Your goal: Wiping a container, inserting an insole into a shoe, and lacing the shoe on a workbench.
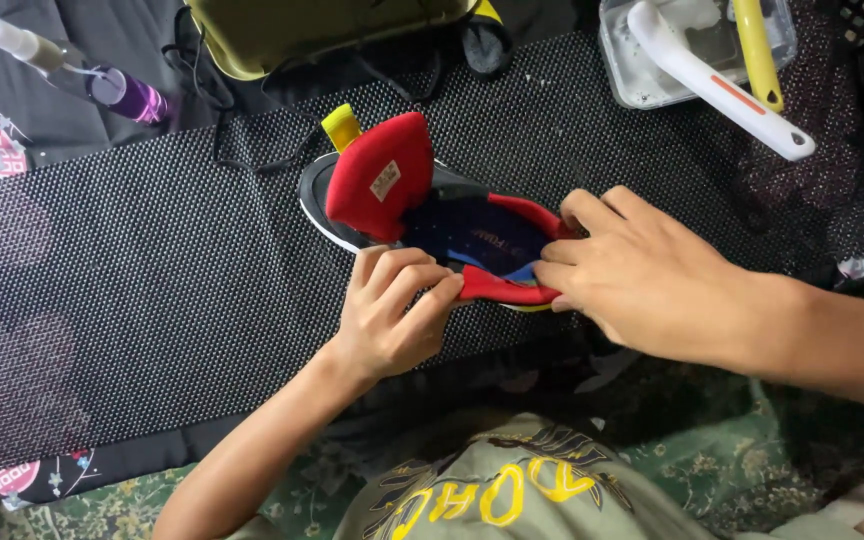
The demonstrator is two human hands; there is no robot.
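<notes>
So the big black dotted mat point(152, 260) is covering most of the surface here, and a red, navy and yellow sneaker point(422, 215) is lying on its side roughly in the middle of it, opening facing the camera and the red tongue point(377, 175) flipping up toward the far edge. Both hands are working on the shoe at once: the right hand point(642, 270) is covering the toe end, fingers curling over the red side panel and pinching it, while the left hand point(392, 305) is gripping the near red edge of the opening between thumb and fingers, so both are clamped on the shoe and a little apart from each other. Looks to me like they're spreading the upper open, and judging by the black laces point(214, 95) lying loose at the back, the shoe is already unlaced. I'd guess the next bit needs the right hand holding the toe steady while the left gets deeper inside. Further back there's an olive tub point(282, 35), a clear tray point(642, 70) with a white-handled brush point(712, 75) lying across it, and a small purple spray bottle point(82, 70) off to the far left
</notes>
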